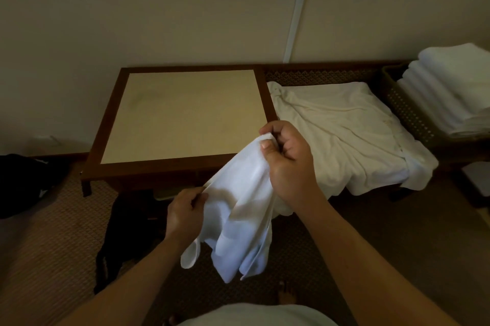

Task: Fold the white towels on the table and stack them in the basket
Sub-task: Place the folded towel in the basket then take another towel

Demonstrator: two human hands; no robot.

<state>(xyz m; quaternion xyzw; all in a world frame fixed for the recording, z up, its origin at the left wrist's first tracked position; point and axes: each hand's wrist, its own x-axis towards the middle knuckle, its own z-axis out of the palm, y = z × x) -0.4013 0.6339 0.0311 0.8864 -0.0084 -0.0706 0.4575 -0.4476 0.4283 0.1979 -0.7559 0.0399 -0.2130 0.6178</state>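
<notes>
Both hands' fingers (201, 197) pinching towel (238, 219) edge

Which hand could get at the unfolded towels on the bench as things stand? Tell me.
Probably the right hand: it hangs beside the unfolded towels with nothing between, but its fingers pinch the held towel, as the left hand does.

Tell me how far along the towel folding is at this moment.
Partly done. Done: a stack of folded towels already sits in the basket at right. In hand: both hands, left and right, pinch one unfolded white towel held in the air, not yet folded. Left: a heap of unfolded towels beside the table.
</notes>
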